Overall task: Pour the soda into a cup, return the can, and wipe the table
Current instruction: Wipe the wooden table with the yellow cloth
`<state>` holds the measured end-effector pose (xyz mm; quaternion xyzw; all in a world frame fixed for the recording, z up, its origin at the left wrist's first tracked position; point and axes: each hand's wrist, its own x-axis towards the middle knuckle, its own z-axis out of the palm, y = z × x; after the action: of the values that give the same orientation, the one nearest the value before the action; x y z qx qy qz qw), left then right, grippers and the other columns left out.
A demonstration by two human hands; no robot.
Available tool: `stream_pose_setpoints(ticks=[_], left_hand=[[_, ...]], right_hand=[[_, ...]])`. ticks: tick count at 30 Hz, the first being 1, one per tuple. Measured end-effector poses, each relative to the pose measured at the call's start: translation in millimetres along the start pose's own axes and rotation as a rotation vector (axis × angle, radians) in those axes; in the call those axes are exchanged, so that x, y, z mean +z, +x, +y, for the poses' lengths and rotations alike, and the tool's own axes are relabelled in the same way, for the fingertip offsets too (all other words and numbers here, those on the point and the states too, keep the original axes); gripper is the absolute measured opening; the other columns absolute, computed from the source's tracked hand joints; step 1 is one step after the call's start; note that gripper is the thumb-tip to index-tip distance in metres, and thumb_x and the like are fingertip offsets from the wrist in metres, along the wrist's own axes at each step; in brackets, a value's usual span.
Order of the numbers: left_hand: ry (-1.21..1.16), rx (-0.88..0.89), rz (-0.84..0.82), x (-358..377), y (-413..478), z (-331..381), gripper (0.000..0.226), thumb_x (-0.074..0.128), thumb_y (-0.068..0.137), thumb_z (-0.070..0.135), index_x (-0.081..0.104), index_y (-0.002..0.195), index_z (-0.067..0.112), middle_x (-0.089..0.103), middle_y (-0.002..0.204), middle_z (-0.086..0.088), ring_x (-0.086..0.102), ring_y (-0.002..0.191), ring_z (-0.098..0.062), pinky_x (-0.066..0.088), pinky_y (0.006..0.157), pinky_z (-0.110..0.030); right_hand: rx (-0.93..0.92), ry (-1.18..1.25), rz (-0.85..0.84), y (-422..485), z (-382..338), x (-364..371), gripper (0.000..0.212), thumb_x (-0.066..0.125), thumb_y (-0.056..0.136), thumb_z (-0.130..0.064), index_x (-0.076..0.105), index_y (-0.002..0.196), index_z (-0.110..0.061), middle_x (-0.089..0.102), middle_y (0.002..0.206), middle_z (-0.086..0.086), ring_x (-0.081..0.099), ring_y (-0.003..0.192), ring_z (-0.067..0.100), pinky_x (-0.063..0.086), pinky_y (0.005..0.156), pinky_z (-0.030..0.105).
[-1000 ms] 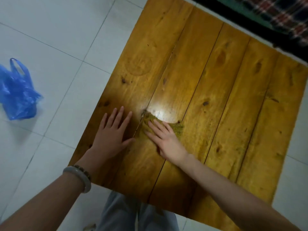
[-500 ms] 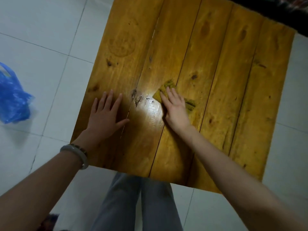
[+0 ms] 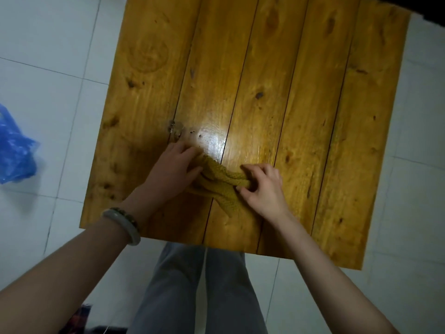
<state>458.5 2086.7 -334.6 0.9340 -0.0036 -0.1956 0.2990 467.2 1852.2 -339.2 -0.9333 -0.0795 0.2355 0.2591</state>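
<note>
A yellow-brown woven cloth [image 3: 220, 183] lies bunched on the wooden plank table [image 3: 301, 97], near its front edge. My left hand [image 3: 174, 168] grips the cloth's left end with curled fingers. My right hand [image 3: 263, 186] pinches the cloth's right end between thumb and fingers. A wet, shiny patch with dark specks [image 3: 190, 132] sits just beyond my left hand. No can or cup is in view.
A blue plastic bag [image 3: 13, 153] lies on the white tiled floor at the left. My legs in grey trousers [image 3: 199, 290] stand at the table's front edge. A dark edge [image 3: 428, 10] runs past the table's far right corner.
My left hand left its flat spot on the table and took hold of the cloth. My right hand went from pressing the cloth flat to pinching it. The cloth is now bunched, nearer the front edge.
</note>
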Motion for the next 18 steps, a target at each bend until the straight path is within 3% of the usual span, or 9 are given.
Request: stream_pose_setpoints(ticks=[2,7,12,15,18], left_hand=[[-0.014,0.028,-0.021,5,7,7,0.046,0.066,0.083,0.016,0.055,0.128,0.014,0.049,0.122,-0.013,0.041,0.115,-0.030,0.036,0.098,-0.039],[0.144,0.034,-0.050,10,20,17,0.039,0.065,0.084,0.019,0.058,0.120,0.009,0.052,0.118,-0.015,0.043,0.111,-0.034,0.039,0.093,-0.043],[0.337,-0.009,-0.192,9,30,25,0.032,0.060,0.087,0.028,0.055,0.112,0.008,0.049,0.118,-0.012,0.042,0.111,-0.028,0.037,0.088,-0.037],[0.127,-0.089,-0.158,4,35,33,0.020,0.057,0.089,0.024,0.055,0.104,0.011,0.056,0.099,-0.005,0.049,0.090,-0.020,0.040,0.071,-0.034],[-0.120,-0.110,0.001,1,46,41,0.018,0.057,0.090,0.019,0.057,0.105,0.010,0.059,0.096,-0.004,0.056,0.087,-0.020,0.046,0.072,-0.035]], right_hand=[[0.054,-0.031,-0.118,3,7,-3,0.054,0.072,0.076,-0.040,0.056,0.125,-0.023,0.043,0.110,-0.002,0.034,0.108,0.015,0.031,0.098,0.031],[0.099,0.003,-0.141,12,15,-9,0.043,0.070,0.079,-0.039,0.059,0.117,-0.021,0.042,0.105,-0.002,0.034,0.108,0.016,0.034,0.096,0.028],[0.018,-0.036,-0.285,17,11,-14,0.018,0.068,0.080,-0.024,0.063,0.094,-0.013,0.045,0.095,0.001,0.037,0.096,0.014,0.027,0.074,0.019],[0.068,0.123,-0.229,20,16,-23,0.008,0.065,0.080,-0.017,0.059,0.083,-0.014,0.055,0.082,0.000,0.049,0.078,0.014,0.035,0.064,0.027],[0.178,0.295,-0.103,25,27,-34,0.006,0.062,0.085,-0.015,0.058,0.088,-0.016,0.056,0.076,-0.003,0.050,0.066,0.009,0.041,0.061,0.025]])
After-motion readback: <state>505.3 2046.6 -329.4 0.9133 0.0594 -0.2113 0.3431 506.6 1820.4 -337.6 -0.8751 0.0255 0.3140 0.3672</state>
